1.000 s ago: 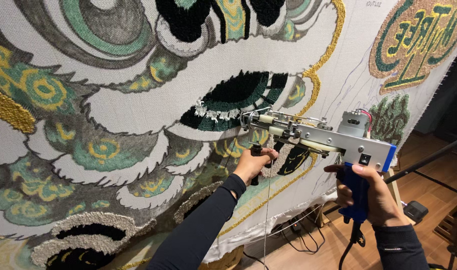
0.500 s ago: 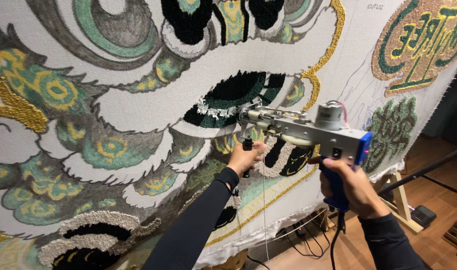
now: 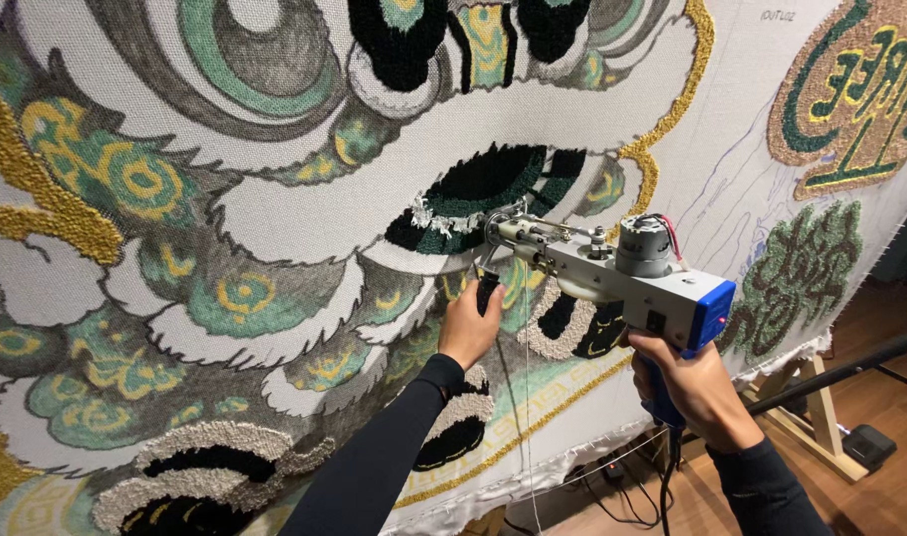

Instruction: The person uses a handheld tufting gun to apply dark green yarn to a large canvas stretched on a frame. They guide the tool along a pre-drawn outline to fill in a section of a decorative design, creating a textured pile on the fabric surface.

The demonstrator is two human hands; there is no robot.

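Both hands — left hand [image 3: 470, 326], right hand [image 3: 694, 385] — hold a tufting gun [image 3: 612, 268] against the tufted cloth [image 3: 275, 238].

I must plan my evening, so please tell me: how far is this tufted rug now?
Mostly filled: green and gold swirls are tufted. In hand: the left hand and right hand hold the tufting gun at the black mouth patch. Left: bare cloth with drawn lines.

tufting gun [image 3: 612, 273]: matt grey metal, blue plastic | cloth [image 3: 275, 208]: woven, rough yarn pile | stand [image 3: 821, 407]: bare wood
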